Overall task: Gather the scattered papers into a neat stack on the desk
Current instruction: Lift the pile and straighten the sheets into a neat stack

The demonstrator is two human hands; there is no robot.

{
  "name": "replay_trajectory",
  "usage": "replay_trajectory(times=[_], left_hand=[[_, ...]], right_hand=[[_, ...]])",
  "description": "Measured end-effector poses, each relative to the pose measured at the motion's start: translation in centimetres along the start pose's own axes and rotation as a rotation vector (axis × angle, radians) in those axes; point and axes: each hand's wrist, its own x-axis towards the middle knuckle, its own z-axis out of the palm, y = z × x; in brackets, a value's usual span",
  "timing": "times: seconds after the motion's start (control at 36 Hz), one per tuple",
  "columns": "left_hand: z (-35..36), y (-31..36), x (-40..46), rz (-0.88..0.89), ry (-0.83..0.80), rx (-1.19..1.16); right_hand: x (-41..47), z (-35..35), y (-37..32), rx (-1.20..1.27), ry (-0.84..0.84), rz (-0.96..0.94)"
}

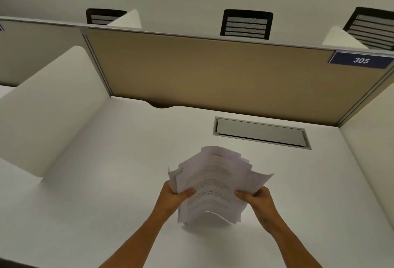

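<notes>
A loose bundle of printed white papers (pixel 213 180) is held between both hands, just above the white desk (pixel 106 193). Its sheets are uneven, fanned at the top and curling at the lower edge, which seems to touch the desk. My left hand (pixel 173 196) grips the bundle's left edge, thumb on the front sheet. On the right edge, my right hand (pixel 254 198) holds on the same way. No other loose sheets show on the desk.
A grey cable hatch (pixel 261 132) is set into the desk behind the papers. A tan partition (pixel 213 71) with a "305" label (pixel 360 60) closes the back; white side dividers (pixel 49 105) stand left and right. Black chair backs (pixel 246 24) show beyond.
</notes>
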Motion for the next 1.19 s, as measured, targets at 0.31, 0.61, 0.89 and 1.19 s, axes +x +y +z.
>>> replay_trajectory(times=[0.31,0.61,0.89,1.19], left_hand=[[0.7,0.1,-0.1,0.028,0.051,0.055],[1.2,0.0,-0.4,0.048,0.048,0.047],[2.6,1.2,-1.2,0.094,-0.012,0.02],[3.7,-0.3,-1.6,-0.076,0.106,-0.047]], right_hand=[[-1.3,-0.9,-0.7,-0.066,-0.017,-0.008],[-1.5,-0.9,-0.4,-0.05,0.046,-0.025],[-2.8,0.1,-0.6,0.004,0.027,-0.055],[-2.4,2.6,-0.5,0.04,0.128,-0.003]])
